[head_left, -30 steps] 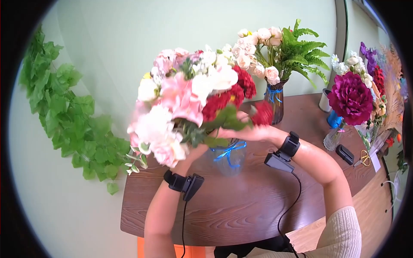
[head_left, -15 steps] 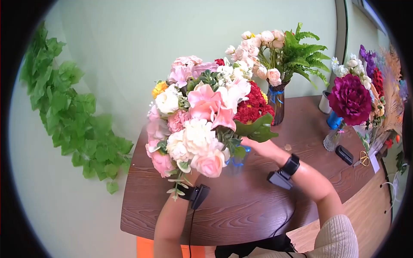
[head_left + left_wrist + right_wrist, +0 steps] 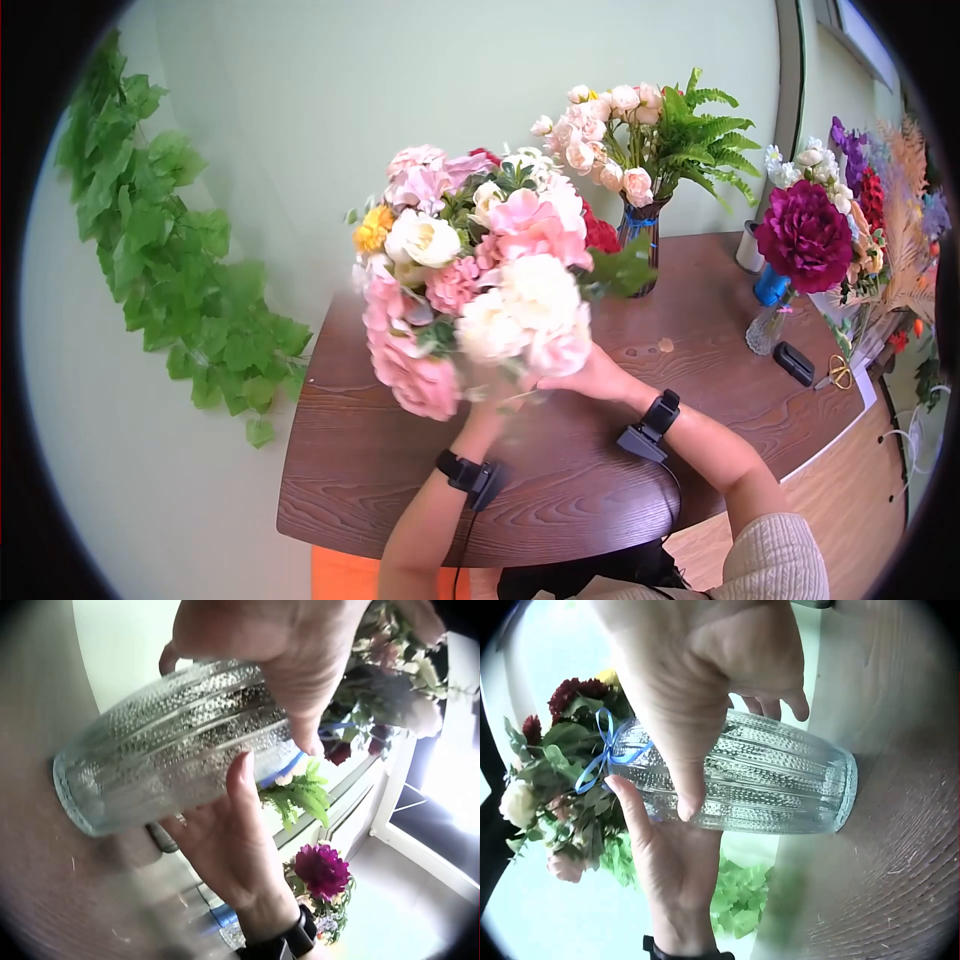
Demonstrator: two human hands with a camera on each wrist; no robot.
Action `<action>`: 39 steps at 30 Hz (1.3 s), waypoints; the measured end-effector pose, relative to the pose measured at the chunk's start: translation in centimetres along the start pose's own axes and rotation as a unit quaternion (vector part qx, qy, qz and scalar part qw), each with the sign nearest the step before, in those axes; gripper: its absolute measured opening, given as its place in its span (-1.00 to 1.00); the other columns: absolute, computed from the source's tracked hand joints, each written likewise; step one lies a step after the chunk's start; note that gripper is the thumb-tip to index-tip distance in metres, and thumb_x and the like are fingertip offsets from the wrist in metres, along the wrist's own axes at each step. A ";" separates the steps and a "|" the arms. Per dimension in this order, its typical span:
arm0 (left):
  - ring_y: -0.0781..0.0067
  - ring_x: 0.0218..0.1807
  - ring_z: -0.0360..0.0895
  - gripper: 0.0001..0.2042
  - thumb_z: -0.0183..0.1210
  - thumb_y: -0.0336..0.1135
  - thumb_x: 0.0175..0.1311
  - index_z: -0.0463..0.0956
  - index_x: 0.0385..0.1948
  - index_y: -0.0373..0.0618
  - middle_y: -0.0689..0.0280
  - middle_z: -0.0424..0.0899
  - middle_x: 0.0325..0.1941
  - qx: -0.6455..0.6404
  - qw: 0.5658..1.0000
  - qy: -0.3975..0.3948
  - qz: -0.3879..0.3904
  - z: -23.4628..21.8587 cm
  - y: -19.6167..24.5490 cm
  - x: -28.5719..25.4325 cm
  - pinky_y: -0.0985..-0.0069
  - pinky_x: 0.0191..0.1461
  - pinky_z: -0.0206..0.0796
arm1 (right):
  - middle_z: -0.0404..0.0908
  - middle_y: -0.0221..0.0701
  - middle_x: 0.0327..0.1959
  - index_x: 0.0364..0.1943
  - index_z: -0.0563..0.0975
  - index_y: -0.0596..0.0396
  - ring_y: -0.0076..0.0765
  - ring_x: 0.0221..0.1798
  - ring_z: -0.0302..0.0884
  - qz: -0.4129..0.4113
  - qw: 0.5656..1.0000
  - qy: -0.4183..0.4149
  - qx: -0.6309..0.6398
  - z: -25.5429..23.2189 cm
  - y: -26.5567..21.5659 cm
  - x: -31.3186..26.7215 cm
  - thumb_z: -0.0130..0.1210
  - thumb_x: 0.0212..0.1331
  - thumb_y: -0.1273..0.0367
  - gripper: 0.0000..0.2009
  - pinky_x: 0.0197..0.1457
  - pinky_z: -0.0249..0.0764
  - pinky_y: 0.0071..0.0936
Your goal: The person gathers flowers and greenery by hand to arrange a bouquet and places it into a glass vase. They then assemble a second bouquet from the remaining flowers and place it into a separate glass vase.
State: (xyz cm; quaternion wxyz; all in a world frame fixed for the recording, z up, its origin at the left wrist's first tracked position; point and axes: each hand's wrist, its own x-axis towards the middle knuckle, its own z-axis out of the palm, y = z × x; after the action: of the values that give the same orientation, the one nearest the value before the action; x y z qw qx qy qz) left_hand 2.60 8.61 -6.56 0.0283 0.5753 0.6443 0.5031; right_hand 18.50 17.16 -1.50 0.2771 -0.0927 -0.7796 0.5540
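Note:
A clear textured glass vase [image 3: 165, 757] stands between both hands, its base right at the tabletop. My left hand [image 3: 487, 425] grips one side, thumb along the glass. The right hand [image 3: 597, 378] holds the opposite side, its thumb on the glass and fingers behind. A blue ribbon [image 3: 607, 754] is tied in a bow round the vase's neck, above the hands. From the vase rises a full bouquet [image 3: 455, 285] of pink, white, yellow and red flowers with green leaves. In the head view the bouquet hides the vase and the fingers of the left hand.
A dark vase [image 3: 640, 235] with pale roses and fern stands at the table's back. To the right are a purple flower [image 3: 805, 235] in a small glass vase, a black case [image 3: 793, 364] and scissors [image 3: 838, 373]. A leafy garland [image 3: 190, 260] hangs on the left wall.
Both hands have come down from the stems and ribbon to the vase's sides. The bouquet has turned, its white blossoms moving right and a yellow flower coming to the left.

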 end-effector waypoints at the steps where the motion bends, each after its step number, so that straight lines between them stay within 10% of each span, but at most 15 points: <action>1: 0.38 -0.09 0.38 -0.55 0.27 -0.16 -0.06 0.40 -0.16 -0.23 0.22 0.47 -0.17 -0.097 0.983 0.050 -0.145 -0.2 2.7 -0.9 0.45 0.01 0.21 | 0.20 -0.27 0.15 0.21 0.00 0.17 -0.36 0.17 0.17 0.022 0.999 -0.002 0.025 -0.2 0.4 0.1 0.33 -0.21 0.35 -0.13 0.23 0.11 -0.38; 5: 0.30 -0.04 0.37 -0.59 0.19 -0.20 0.02 0.35 -0.17 -0.27 0.26 0.41 -0.15 0.115 0.973 0.141 0.139 0.3 0.8 -2.2 0.41 0.05 0.22 | 0.32 -0.36 0.04 0.16 0.13 0.16 -0.45 0.07 0.28 0.064 0.997 0.020 0.037 -0.7 -0.2 -0.2 0.21 -0.06 0.41 -0.34 0.15 0.22 -0.46; 6: 0.27 -0.03 0.36 -0.53 0.24 -0.29 -0.04 0.28 -0.11 -0.30 0.25 0.39 -0.12 0.083 0.994 0.062 0.018 -0.5 2.2 -1.5 0.36 0.08 0.19 | 0.33 -0.38 0.02 0.13 0.17 0.17 -0.45 0.07 0.28 0.011 0.996 0.033 0.085 -0.8 2.0 -0.2 0.19 -0.04 0.41 -0.39 0.14 0.22 -0.47; 8: 0.30 -0.07 0.38 -0.51 0.26 -0.39 -0.08 0.26 -0.09 -0.32 0.21 0.43 -0.16 -0.081 0.977 0.194 -0.017 -1.9 5.9 -1.7 0.38 0.09 0.18 | 0.31 -0.35 0.07 0.12 0.19 0.20 -0.46 0.08 0.26 -0.045 0.996 0.074 -0.022 0.4 1.1 -0.4 0.14 0.02 0.41 -0.45 0.16 0.21 -0.49; 9: 0.32 -0.01 0.35 -0.48 0.26 -0.42 -0.07 0.24 -0.04 -0.32 0.12 0.40 -0.07 -0.130 0.977 0.166 -0.029 -2.4 6.0 -1.8 0.42 0.12 0.14 | 0.23 -0.29 0.15 0.13 0.17 0.22 -0.43 0.16 0.20 0.172 0.983 0.024 0.052 0.4 -1.1 -0.2 0.07 0.07 0.44 -0.48 0.20 0.17 -0.47; 12: 0.36 0.07 0.27 -0.39 0.27 -0.40 -0.06 0.14 0.05 -0.31 0.09 0.30 0.07 -0.163 0.973 0.063 -0.149 -2.6 4.2 -1.9 0.45 0.16 0.08 | 0.16 -0.24 0.21 0.17 0.12 0.22 -0.34 0.23 0.12 0.099 0.988 0.061 0.097 1.0 2.0 0.1 0.02 0.09 0.48 -0.46 0.22 0.14 -0.45; 13: 0.39 0.17 0.17 -0.29 0.27 -0.42 -0.06 0.02 0.13 -0.29 0.11 0.15 0.19 -0.075 0.991 -0.042 -0.102 -3.0 2.5 -2.2 0.47 0.21 0.02 | 0.14 -0.22 0.22 0.21 0.06 0.21 -0.25 0.27 0.07 0.131 0.984 0.076 0.091 1.5 -0.3 -0.1 0.02 0.09 0.49 -0.42 0.23 0.13 -0.43; 16: 0.39 0.20 0.16 -0.29 0.25 -0.44 -0.05 0.00 0.15 -0.28 0.15 0.17 0.19 -0.259 0.956 -0.014 -0.137 -1.6 1.4 -2.2 0.49 0.23 0.01 | 0.11 -0.20 0.23 0.23 -0.01 0.20 -0.22 0.28 0.05 0.082 0.985 0.060 0.140 2.1 2.9 0.1 0.02 0.08 0.50 -0.37 0.24 0.12 -0.40; 24: 0.37 0.20 0.17 -0.28 0.27 -0.42 -0.05 -0.01 0.14 -0.29 0.14 0.19 0.18 -0.243 0.953 -0.067 -0.166 -1.2 -1.6 -3.3 0.47 0.24 0.01 | 0.07 -0.26 0.26 0.23 0.01 0.19 -0.27 0.32 -0.04 0.108 0.981 0.057 0.149 3.0 3.9 -0.4 0.06 0.05 0.49 -0.35 0.26 0.10 -0.36; 27: 0.37 0.19 0.20 -0.29 0.27 -0.42 -0.06 0.01 0.13 -0.30 0.13 0.21 0.17 -0.199 0.970 -0.068 -0.124 0.5 -5.5 -4.2 0.47 0.24 0.03 | 0.08 -0.29 0.25 0.21 0.07 0.16 -0.30 0.32 -0.03 0.121 0.979 0.057 0.152 3.0 2.5 -0.5 0.07 0.04 0.50 -0.38 0.26 0.10 -0.37; 29: 0.38 0.19 0.19 -0.29 0.27 -0.42 -0.06 0.01 0.13 -0.30 0.14 0.21 0.17 0.300 0.941 -0.038 0.152 2.0 -8.8 -5.4 0.47 0.24 0.03 | 0.11 -0.31 0.24 0.19 0.12 0.14 -0.34 0.31 -0.01 0.126 0.975 0.061 0.173 3.0 2.3 -0.5 0.10 0.03 0.48 -0.40 0.25 0.10 -0.38; 30: 0.38 0.19 0.19 -0.29 0.27 -0.42 -0.06 0.01 0.13 -0.30 0.14 0.21 0.17 0.300 0.941 -0.038 0.152 1.4 -7.7 -5.1 0.47 0.24 0.03 | 0.11 -0.31 0.24 0.19 0.12 0.14 -0.34 0.31 -0.01 0.126 0.975 0.062 0.173 3.0 2.3 -0.5 0.10 0.03 0.48 -0.40 0.25 0.10 -0.38; 32: 0.37 0.20 0.19 -0.28 0.28 -0.43 -0.07 0.01 0.13 -0.30 0.15 0.22 0.16 -0.193 0.973 -0.055 -0.113 -0.3 -4.1 -4.1 0.45 0.24 0.03 | 0.15 -0.30 0.22 0.18 0.14 0.14 -0.38 0.27 0.04 0.130 0.977 0.060 0.158 2.9 2.6 -0.6 0.12 0.02 0.46 -0.40 0.24 0.12 -0.39; 39: 0.36 0.18 0.20 -0.25 0.28 -0.46 -0.10 -0.01 0.16 -0.27 0.18 0.23 0.15 -0.187 0.975 -0.039 -0.113 -0.4 -4.8 -4.4 0.44 0.23 0.06 | 0.27 -0.26 0.10 0.11 0.20 0.18 -0.35 0.17 0.18 0.140 0.976 0.084 0.142 3.2 3.8 -0.6 0.19 -0.02 0.38 -0.42 0.18 0.20 -0.40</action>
State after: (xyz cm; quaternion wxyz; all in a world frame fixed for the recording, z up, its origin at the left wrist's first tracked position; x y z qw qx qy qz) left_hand 0.42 5.77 -12.05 0.2170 0.5026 0.5982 0.5852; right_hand 16.67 15.74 -5.87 0.2718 -0.2068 -0.6464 0.6823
